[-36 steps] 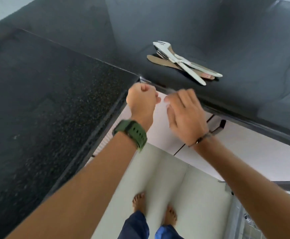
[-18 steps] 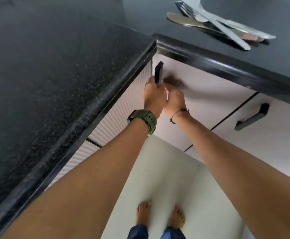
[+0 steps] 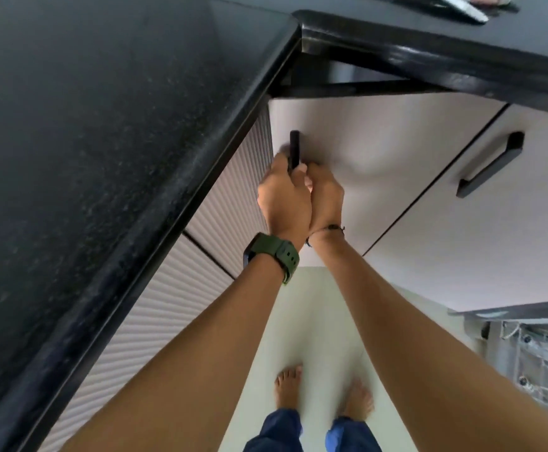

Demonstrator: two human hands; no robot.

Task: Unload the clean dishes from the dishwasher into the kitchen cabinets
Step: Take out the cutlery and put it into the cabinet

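black bar handle on the pale matte cabinet door, ajar: left hand fingers grip it; right hand fingers curl just beside, grip unclear.

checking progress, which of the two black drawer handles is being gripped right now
The black handle by the counter corner: both the left hand and right hand grip it. The other handle, further right, is untouched.

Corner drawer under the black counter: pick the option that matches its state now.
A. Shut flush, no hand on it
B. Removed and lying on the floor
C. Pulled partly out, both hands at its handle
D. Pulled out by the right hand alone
C: a dark gap shows above the drawer front, and the left hand and right hand both grip its black handle.
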